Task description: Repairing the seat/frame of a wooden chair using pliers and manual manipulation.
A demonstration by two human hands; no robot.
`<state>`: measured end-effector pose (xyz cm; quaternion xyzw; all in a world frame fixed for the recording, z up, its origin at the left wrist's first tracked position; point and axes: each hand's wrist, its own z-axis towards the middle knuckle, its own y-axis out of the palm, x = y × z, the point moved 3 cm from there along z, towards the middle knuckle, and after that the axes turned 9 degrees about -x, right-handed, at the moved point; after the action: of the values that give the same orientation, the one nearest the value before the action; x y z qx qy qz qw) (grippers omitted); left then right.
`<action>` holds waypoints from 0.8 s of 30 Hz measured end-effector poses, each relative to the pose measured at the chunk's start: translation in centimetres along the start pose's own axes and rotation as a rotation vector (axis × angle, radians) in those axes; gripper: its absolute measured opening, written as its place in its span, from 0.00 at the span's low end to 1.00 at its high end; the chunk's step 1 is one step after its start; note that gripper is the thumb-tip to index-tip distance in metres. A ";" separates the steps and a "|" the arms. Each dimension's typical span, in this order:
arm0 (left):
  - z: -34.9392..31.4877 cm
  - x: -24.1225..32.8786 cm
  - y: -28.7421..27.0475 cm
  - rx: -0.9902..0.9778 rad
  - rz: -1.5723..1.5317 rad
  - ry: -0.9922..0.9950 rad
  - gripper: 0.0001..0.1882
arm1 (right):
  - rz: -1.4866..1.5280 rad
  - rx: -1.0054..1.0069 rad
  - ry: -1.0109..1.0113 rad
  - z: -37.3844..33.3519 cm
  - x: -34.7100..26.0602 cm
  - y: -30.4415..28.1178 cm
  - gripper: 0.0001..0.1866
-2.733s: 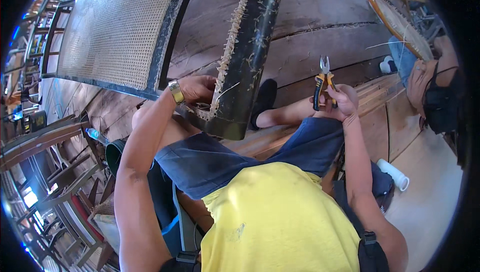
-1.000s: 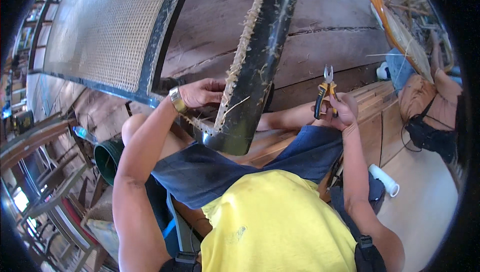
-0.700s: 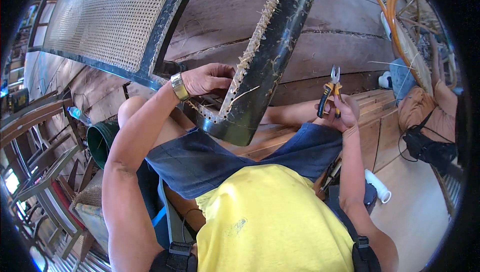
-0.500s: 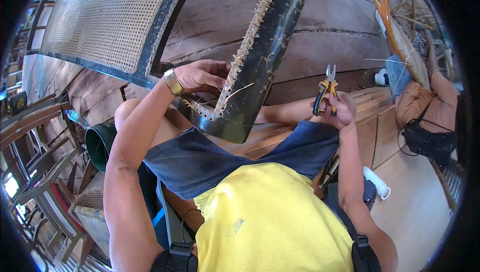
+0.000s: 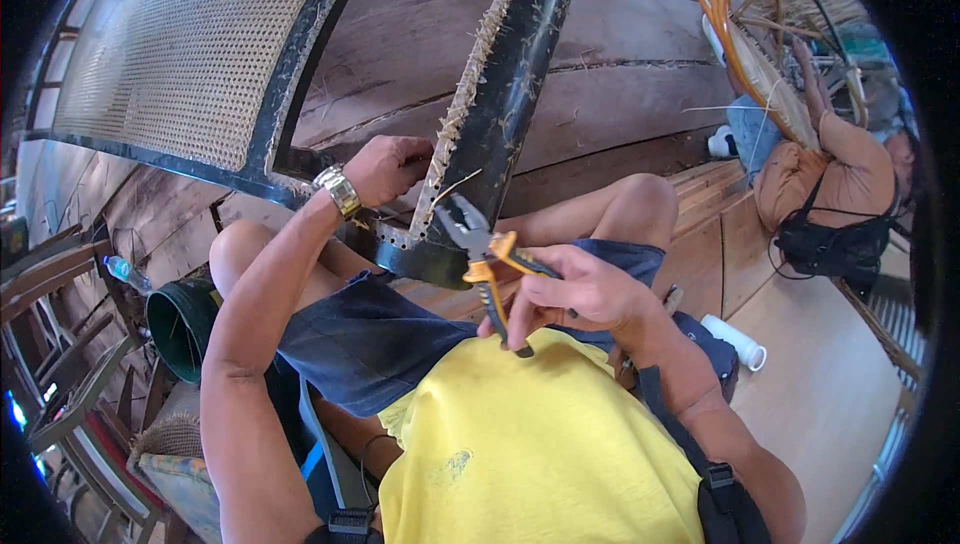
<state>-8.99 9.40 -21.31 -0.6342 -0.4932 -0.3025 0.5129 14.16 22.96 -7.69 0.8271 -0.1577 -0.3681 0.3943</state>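
Observation:
Across my lap lies a black wooden chair frame point(image 5: 515, 94), its near corner pierced by small holes and its inner edge bristling with cut cane ends point(image 5: 470, 94). My left hand point(image 5: 390, 172), a metal watch on its wrist, curls at the inner side of that rail; the fingertips are hidden. Yellow-and-black pliers point(image 5: 480, 244) are held by the handles in my right hand point(image 5: 575, 289). Their handles are spread. The jaws sit just beside the holed corner, close to a loose cane strand point(image 5: 455, 187) that sticks out of it.
Woven cane webbing point(image 5: 190, 54) fills the frame's other panel at upper left. A dark green bucket point(image 5: 180, 329) and a plastic bottle point(image 5: 128, 274) stand at left. At right, another person point(image 5: 835, 174) is beside a bent rattan piece point(image 5: 740, 24). A white tube point(image 5: 735, 342) lies on a board.
My right hand has brought the pliers left, from above my right knee to the frame's corner. My left hand stays at the rail, and the view has shifted slightly.

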 end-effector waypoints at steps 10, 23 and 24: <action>-1.0 2.2 -1.6 0.211 0.104 -0.040 0.08 | 0.212 0.074 0.037 0.9 1.8 1.3 0.25; -5.3 9.8 -0.3 0.325 0.180 0.041 0.22 | 0.142 0.105 -0.022 -1.9 1.0 -1.3 0.27; -5.5 9.7 -0.1 0.328 0.129 0.092 0.18 | 0.126 0.144 0.000 -1.8 0.9 -1.4 0.27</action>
<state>-5.25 7.22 -11.04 -0.5579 -0.4702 -0.2134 0.6497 16.10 24.35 -8.46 0.8417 -0.2356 -0.3302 0.3564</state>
